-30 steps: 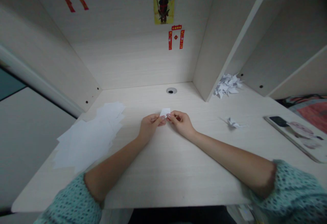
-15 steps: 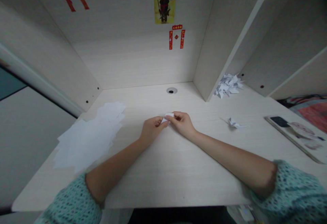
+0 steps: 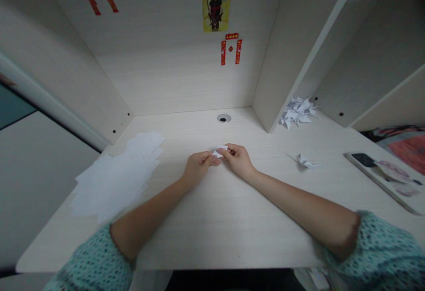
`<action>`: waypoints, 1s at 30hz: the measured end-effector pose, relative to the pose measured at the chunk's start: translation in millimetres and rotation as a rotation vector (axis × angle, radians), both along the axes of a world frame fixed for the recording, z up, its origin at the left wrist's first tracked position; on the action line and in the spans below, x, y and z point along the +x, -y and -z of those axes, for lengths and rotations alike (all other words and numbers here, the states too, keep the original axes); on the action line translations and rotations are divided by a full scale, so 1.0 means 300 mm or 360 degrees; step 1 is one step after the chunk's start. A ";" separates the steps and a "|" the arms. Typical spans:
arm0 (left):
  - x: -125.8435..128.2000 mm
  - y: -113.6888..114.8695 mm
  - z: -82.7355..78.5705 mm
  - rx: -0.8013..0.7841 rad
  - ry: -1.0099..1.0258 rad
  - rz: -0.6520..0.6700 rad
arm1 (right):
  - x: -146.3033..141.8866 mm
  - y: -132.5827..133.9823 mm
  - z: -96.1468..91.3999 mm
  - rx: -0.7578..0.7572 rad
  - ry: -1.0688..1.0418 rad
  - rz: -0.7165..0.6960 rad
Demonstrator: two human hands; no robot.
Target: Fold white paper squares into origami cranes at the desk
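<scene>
Small folded white paper between hands above mid-desk; left hand pinching its near-left edge, right hand pinching its right side. Folded paper crane to right, phone beyond; white sheets spread left.

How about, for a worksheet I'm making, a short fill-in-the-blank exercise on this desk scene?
1. The left hand and right hand hold a small ____ piece of paper.
2. The spread of flat sheets lies nearer the ____ hand.
3. The phone lies to the ____ of the lone folded paper.
Missing words: white; left; right.
</scene>
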State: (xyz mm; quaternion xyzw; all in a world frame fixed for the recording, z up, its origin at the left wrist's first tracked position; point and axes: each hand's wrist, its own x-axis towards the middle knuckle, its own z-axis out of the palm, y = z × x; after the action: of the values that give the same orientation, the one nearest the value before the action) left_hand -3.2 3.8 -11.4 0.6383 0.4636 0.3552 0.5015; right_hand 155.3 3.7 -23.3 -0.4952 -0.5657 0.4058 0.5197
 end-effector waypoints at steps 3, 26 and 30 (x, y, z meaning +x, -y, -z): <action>0.001 -0.002 0.005 -0.0040 0.0081 0.0010 | -0.002 0.006 -0.007 0.0008 -0.0014 0.0015; -0.004 0.020 -0.015 0.0232 -0.0185 0.0048 | 0.004 0.012 -0.010 0.0129 0.0015 0.0027; 0.000 0.021 -0.026 0.0220 -0.0189 0.0070 | 0.005 0.013 -0.010 0.0146 -0.0053 0.0038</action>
State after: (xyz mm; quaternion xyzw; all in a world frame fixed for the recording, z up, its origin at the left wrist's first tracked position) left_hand -3.2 -2.5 -3.7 0.7014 0.4528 0.3366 0.4355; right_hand 156.8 -0.1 -20.3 -0.4708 -0.5690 0.3813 0.5561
